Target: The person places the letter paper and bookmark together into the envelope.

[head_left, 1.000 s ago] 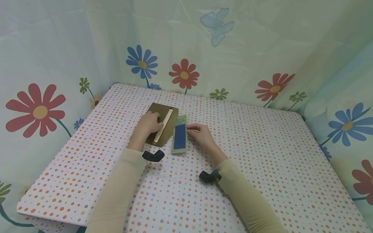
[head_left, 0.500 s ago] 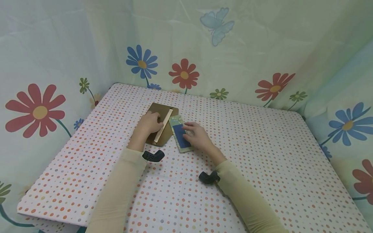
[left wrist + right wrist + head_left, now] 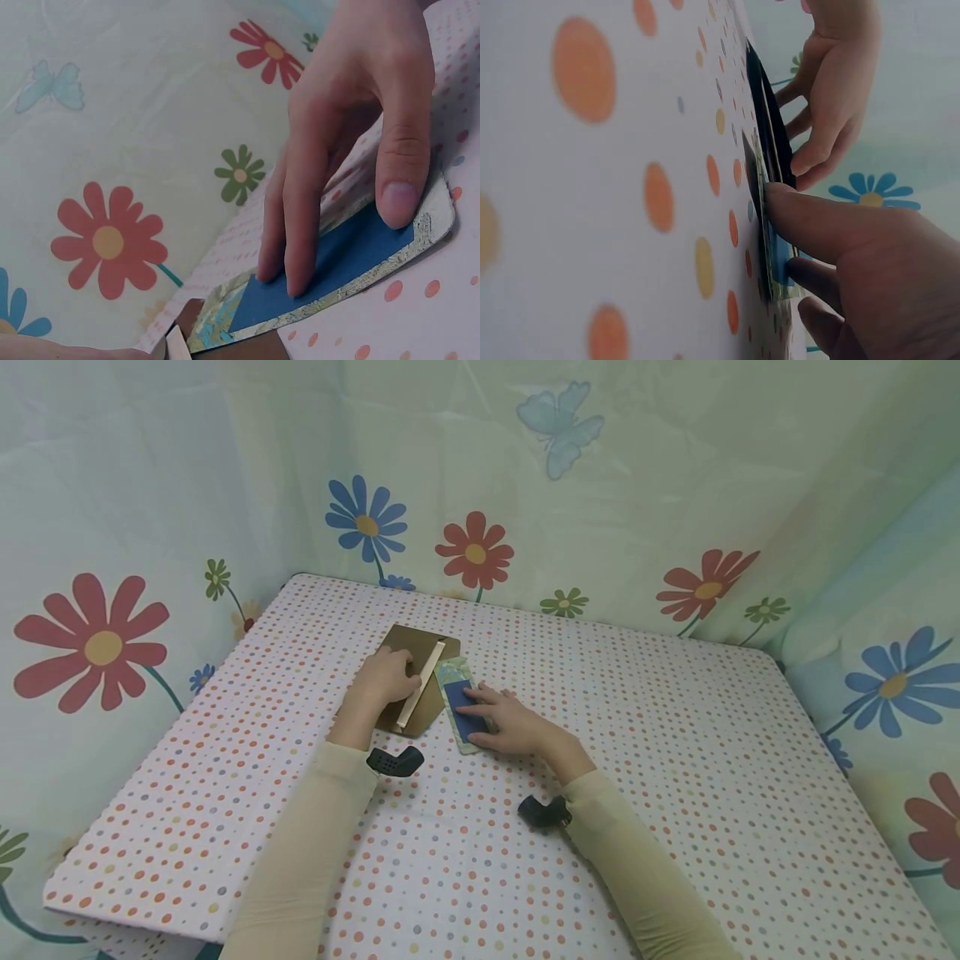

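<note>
My left hand [image 3: 385, 677] rests on a brown flat board [image 3: 429, 700], its fingertips down on the surface and its thumb beside a pale narrow strip [image 3: 420, 685] that runs lengthwise across it. Just right of the board lies a slim green-patterned card [image 3: 217, 322] with a dark blue panel [image 3: 352, 251]; its upper end overlaps the board's edge. My right hand [image 3: 513, 722] is spread over this card from the right, with fingertips and thumb on the blue panel. The right wrist view shows the card edge-on, under the fingers and thumb of the right hand [image 3: 885, 262].
A white tablecloth [image 3: 637, 777] with coloured dots covers the table. Curtains [image 3: 637, 460] printed with flowers and a butterfly hang behind and at both sides. A black wrist device [image 3: 395, 762] sits at the left cuff and another [image 3: 543, 812] at the right cuff.
The card has turned, its top swinging left onto the board's edge. My right hand has moved from beside the card's right edge to over its blue panel. My left hand has stayed still.
</note>
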`<action>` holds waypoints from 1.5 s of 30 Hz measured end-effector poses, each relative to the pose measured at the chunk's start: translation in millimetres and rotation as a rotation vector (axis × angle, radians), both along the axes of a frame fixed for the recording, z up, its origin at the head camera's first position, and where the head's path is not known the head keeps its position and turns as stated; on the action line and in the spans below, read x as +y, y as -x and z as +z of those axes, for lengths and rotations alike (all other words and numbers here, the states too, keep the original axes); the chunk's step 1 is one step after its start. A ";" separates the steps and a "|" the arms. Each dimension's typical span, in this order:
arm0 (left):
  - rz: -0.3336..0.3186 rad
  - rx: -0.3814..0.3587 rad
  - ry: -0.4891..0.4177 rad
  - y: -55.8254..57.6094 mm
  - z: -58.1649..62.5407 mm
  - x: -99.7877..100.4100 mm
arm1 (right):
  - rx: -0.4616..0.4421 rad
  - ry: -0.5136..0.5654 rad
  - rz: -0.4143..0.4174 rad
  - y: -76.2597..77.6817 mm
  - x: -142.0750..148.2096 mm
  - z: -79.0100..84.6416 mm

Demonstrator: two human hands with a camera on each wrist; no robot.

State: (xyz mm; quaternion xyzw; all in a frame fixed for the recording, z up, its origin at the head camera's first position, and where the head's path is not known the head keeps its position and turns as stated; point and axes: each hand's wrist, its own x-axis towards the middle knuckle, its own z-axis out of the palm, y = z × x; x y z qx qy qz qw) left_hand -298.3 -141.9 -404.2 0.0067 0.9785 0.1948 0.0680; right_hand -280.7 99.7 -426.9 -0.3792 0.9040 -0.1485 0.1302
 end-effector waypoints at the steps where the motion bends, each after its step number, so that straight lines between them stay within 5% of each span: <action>1: -0.001 0.000 0.002 -0.3 0.5 0.1 | 0.009 -0.005 0.000 -0.5 -0.2 -0.3; 19: -0.005 -0.004 0.028 -0.4 -1.0 0.9 | 0.146 -0.044 -0.063 -7.3 -14.5 -9.6; 29: -0.003 0.002 0.021 -1.0 0.8 0.8 | 0.041 -0.107 0.015 -4.5 -1.5 4.7; 45: -0.004 -0.003 0.046 0.7 -0.5 0.8 | 0.098 -0.029 0.031 -1.3 -4.5 -3.6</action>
